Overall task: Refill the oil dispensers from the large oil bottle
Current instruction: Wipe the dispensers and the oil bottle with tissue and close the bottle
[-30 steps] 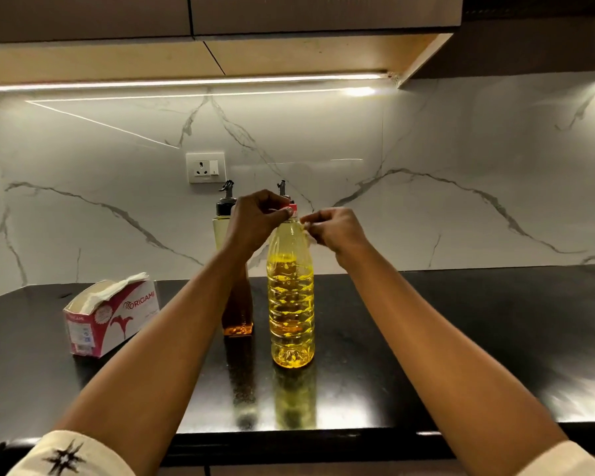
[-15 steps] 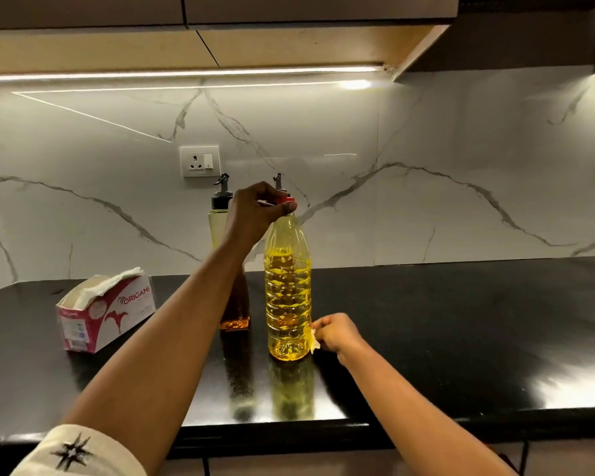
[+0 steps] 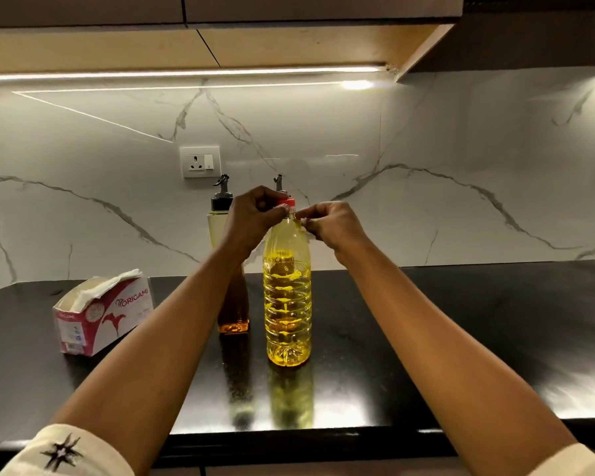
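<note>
Warm under-cabinet strip light [image 3: 186,74] glares off the glossy black countertop [image 3: 495,338]; edges bow, focus soft.

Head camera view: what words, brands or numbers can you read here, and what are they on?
"ORIGAMI": on the red-and-white side of the tissue box.
Small print on that box's end face: too small and blurred to read.
The large oil bottle: no readable label or text.
</note>
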Available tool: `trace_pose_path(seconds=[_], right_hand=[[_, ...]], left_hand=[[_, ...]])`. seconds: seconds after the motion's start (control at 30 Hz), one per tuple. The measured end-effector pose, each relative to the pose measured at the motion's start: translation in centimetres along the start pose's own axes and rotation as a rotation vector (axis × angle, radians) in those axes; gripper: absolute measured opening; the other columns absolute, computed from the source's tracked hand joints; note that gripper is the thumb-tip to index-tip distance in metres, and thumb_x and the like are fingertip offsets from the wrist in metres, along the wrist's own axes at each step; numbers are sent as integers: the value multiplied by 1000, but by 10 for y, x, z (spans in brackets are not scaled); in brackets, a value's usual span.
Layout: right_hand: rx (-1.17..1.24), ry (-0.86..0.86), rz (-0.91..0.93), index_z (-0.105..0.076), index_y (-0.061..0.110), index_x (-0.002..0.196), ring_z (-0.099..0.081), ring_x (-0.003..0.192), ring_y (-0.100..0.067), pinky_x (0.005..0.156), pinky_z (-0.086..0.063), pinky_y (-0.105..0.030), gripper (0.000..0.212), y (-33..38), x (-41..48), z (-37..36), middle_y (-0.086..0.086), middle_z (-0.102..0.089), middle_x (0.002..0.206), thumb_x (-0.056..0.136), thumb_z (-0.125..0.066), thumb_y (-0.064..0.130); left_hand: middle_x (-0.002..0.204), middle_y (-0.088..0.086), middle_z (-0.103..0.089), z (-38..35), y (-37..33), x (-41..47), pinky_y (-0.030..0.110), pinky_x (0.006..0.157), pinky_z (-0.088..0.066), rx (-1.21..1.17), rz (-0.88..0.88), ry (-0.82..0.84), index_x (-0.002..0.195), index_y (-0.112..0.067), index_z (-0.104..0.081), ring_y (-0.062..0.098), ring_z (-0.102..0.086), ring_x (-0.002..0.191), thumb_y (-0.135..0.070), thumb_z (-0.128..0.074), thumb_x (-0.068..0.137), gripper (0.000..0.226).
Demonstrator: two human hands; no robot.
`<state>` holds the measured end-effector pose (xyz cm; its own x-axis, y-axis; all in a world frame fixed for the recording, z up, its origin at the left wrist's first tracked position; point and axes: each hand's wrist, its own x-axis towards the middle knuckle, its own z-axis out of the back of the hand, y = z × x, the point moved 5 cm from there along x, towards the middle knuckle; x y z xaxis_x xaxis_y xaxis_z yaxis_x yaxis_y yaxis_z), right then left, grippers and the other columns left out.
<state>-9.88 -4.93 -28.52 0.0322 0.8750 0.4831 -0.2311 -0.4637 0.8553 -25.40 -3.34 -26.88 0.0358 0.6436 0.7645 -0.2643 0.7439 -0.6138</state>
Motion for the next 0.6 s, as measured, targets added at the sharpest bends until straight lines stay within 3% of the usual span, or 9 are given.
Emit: trace_pose_path(seconds=[0.17, 0.27, 0.4, 0.47, 0.53, 0.6], right_hand=[[13, -49, -55, -70, 10, 96, -66, 87, -16, 79, -57, -29, 12, -29, -12, 3, -6, -69, 95, 86, -64, 7], [9, -28, -242, -70, 11, 89, -64, 84, -16, 76, -56, -31, 14, -85, -36, -4, -8, -68, 93, 87, -60, 2], [-28, 30, -521, -68, 13, 76, -63, 76, -16, 58, -54, -24, 24, -157, -68, -22, -10, -69, 89, 89, -55, -2], [-27, 58, -613, -67, 9, 73, -65, 80, -19, 64, -58, -28, 25, -173, -75, -27, -13, -68, 90, 88, -54, -6], [-26, 61, -631, -67, 9, 71, -67, 85, -23, 73, -59, -34, 27, -173, -74, -28, -13, -68, 88, 88, -53, -6], [12, 25, -575, -67, 11, 73, -66, 80, -20, 66, -57, -30, 27, -158, -64, -26, -10, -67, 82, 90, -52, -4]], left_hand=[[95, -5, -70, 1, 3, -1, 26, 78, -58, -75, 2, 30, 93, -22, -66, 12, -69, 89, -11, -75, 78, 20], [89, -4, -69, 2, 3, 1, 24, 71, -57, -42, 18, 10, 88, -25, -67, 15, -67, 83, -19, -80, 72, 22], [82, -5, -68, -3, 1, 6, 22, 67, -57, 38, 31, -7, 85, -23, -67, 11, -66, 75, -22, -82, 71, 20], [83, -4, -70, -1, 0, 8, 25, 69, -57, 110, 20, -21, 90, -20, -70, 10, -68, 75, -26, -82, 71, 24], [87, 0, -71, 2, 1, 9, 26, 71, -57, 157, 5, -37, 96, -15, -71, 13, -69, 78, -27, -82, 71, 30], [88, 0, -71, 4, 1, 9, 24, 71, -57, 158, 7, -48, 98, -15, -71, 12, -68, 78, -26, -82, 72, 30]])
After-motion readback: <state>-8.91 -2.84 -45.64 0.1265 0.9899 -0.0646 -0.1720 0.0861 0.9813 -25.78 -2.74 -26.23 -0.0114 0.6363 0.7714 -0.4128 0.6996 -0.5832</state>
